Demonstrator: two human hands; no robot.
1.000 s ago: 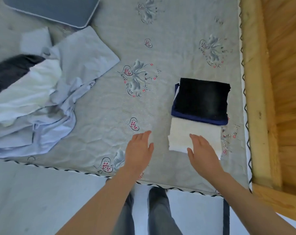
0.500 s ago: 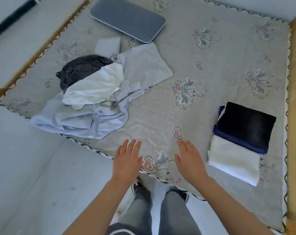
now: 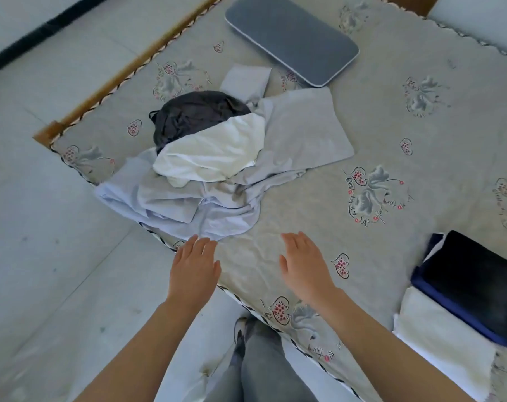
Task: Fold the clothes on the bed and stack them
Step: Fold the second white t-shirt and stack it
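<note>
A heap of unfolded clothes lies on the bed: a pale blue garment [image 3: 298,134] spread underneath, a white garment [image 3: 214,152] on top, a dark grey one [image 3: 194,114] behind. At the right edge sits a folded stack: a black garment [image 3: 475,282] over a navy layer, beside a folded white garment [image 3: 438,340]. My left hand [image 3: 192,268] hovers with fingers straight, its tips near the blue garment's near hem. My right hand [image 3: 304,265] is held flat above the bare sheet. Neither hand holds anything.
The bed's grey sheet [image 3: 391,140] carries heart and flower prints. A flat grey pillow [image 3: 292,39] lies at the far end. A wooden bed frame [image 3: 115,82] runs along the left side. Pale floor tiles [image 3: 43,256] lie left of the bed. My legs stand at the near edge.
My view has swung left from the folded stack toward the unfolded heap. Both hands left the folded white garment and moved left, now close to the blue garment.
</note>
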